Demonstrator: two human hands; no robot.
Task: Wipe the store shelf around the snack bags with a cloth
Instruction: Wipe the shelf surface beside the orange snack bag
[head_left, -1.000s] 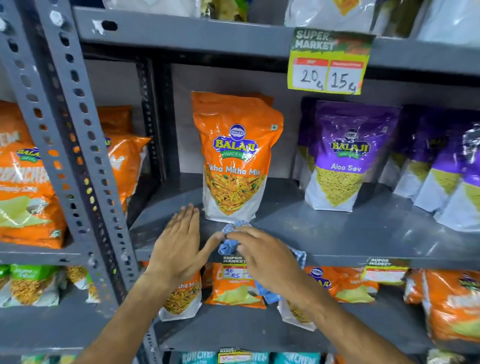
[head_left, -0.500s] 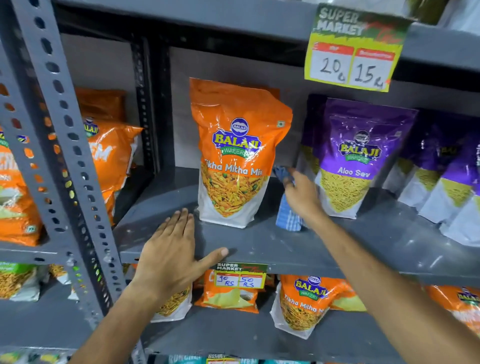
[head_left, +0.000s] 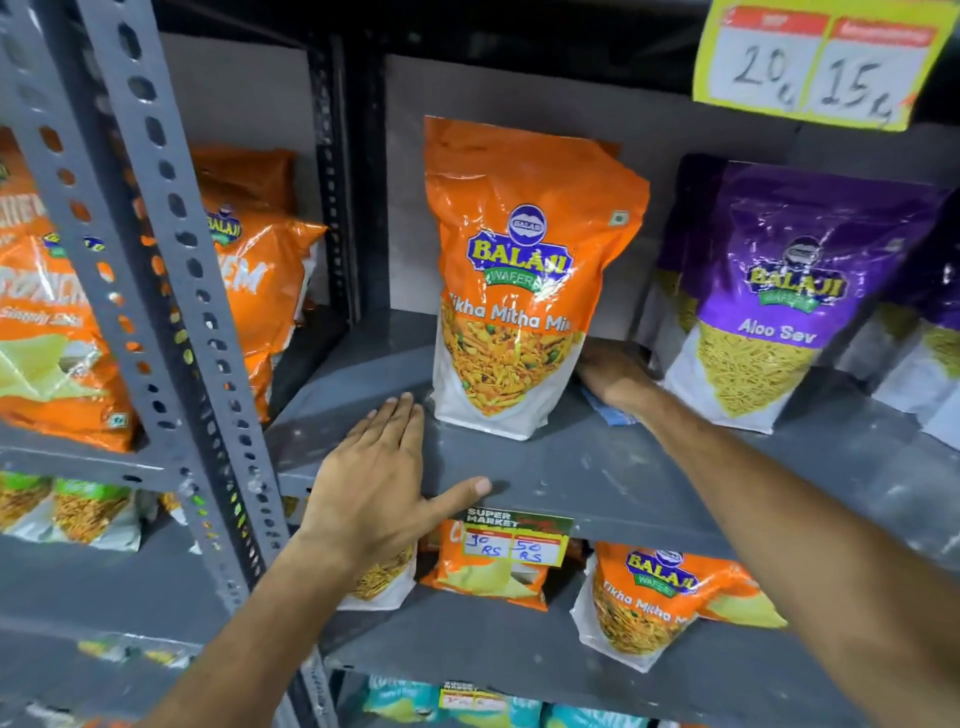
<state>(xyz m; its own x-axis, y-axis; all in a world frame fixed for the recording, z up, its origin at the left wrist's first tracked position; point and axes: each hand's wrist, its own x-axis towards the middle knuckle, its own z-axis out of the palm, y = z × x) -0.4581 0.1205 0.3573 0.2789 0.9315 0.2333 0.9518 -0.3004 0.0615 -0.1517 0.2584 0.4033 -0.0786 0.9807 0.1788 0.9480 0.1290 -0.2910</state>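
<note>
Landmark: orange snack bag (head_left: 511, 291), upright on the grey shelf (head_left: 597, 467).
Left hand (head_left: 379, 478): flat and spread wide on the shelf's front edge, just left of the orange bag — holding nothing.
Right hand (head_left: 615, 382): reaching back past the orange bag's right side, pressed down on the blue cloth (head_left: 608, 413); fingers hidden behind the bag.
Cloth: on the shelf between the orange bag and the purple snack bag (head_left: 769, 306) — mostly covered by the hand.

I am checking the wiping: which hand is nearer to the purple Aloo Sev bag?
The right hand. It presses the blue cloth on the shelf, just left of the Aloo Sev bag. The left hand lies flat at the front edge, beyond the orange Tikha Mitha Mix bag.
</note>
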